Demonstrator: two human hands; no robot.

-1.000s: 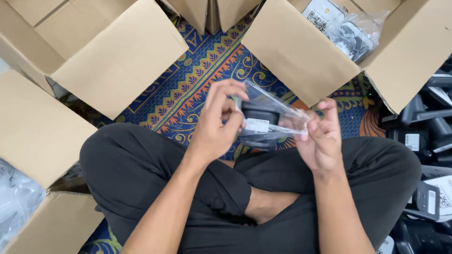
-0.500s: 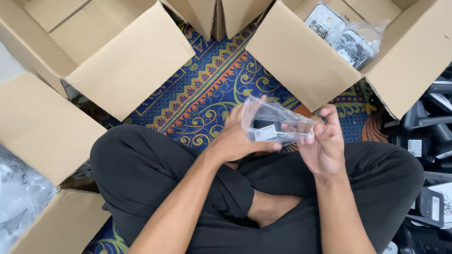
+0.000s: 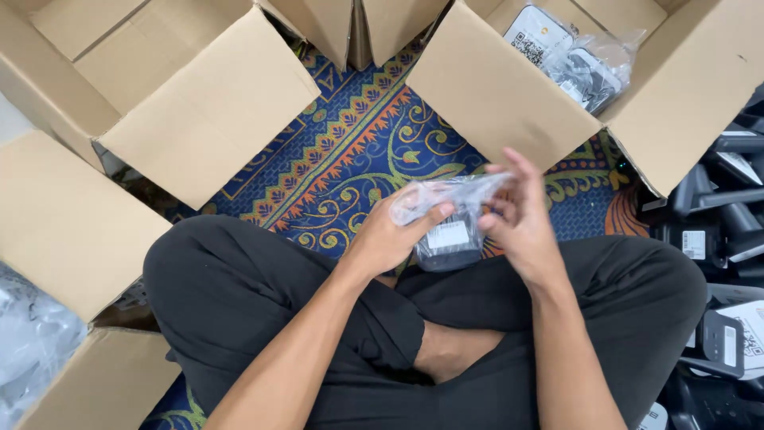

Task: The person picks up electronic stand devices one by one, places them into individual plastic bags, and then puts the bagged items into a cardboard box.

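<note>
I sit cross-legged on a patterned blue carpet. Both hands hold a clear plastic bag over my lap; inside it is a small black device with a white label. My left hand grips the bag's left end, thumb on top. My right hand pinches the right end, fingers spread upward. The bag hangs slightly downward between the hands.
Open cardboard boxes ring me: one at the upper left, one at the upper right holding bagged items, one at the left. Black devices are piled at the right. Clear bags lie at the lower left.
The bag has turned from lying flat between my hands to hanging lower, with its top bunched. My right hand's fingers have opened upward.
</note>
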